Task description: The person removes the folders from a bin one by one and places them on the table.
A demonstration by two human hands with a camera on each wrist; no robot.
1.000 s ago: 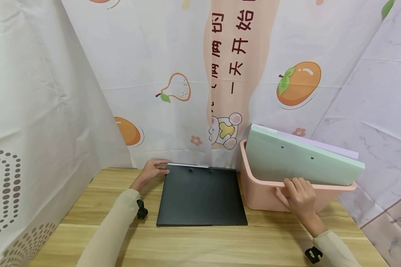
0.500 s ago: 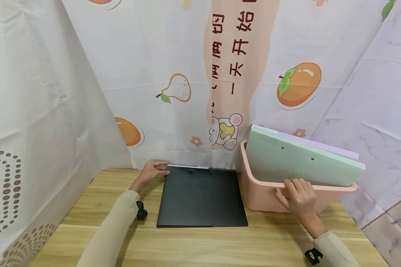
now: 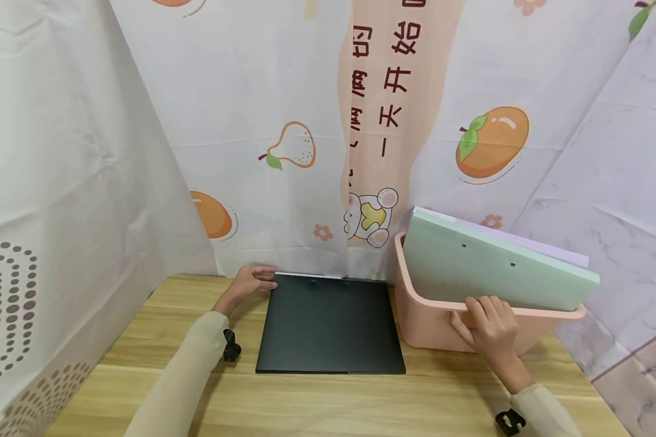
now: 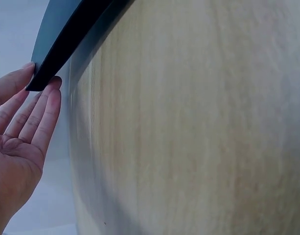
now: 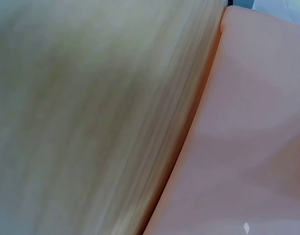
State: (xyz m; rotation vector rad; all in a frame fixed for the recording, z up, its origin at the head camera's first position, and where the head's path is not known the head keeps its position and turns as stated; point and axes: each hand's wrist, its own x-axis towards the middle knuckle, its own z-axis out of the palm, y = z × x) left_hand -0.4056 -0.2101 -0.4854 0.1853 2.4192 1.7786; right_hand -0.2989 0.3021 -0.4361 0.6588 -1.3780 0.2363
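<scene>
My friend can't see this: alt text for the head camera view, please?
A left hand pinches the far corner of a black folder on a wooden table. Beside it, the right hand grips a pink bin holding a green folder and a purple folder.

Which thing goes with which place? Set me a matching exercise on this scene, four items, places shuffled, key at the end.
1. left hand
2. right hand
3. black folder
4. green folder

A. tilted inside the pink bin
B. at the black folder's corner
C. on the bin's near rim
D. on the table, beside the bin

Pairs: 1-B, 2-C, 3-D, 4-A
</scene>
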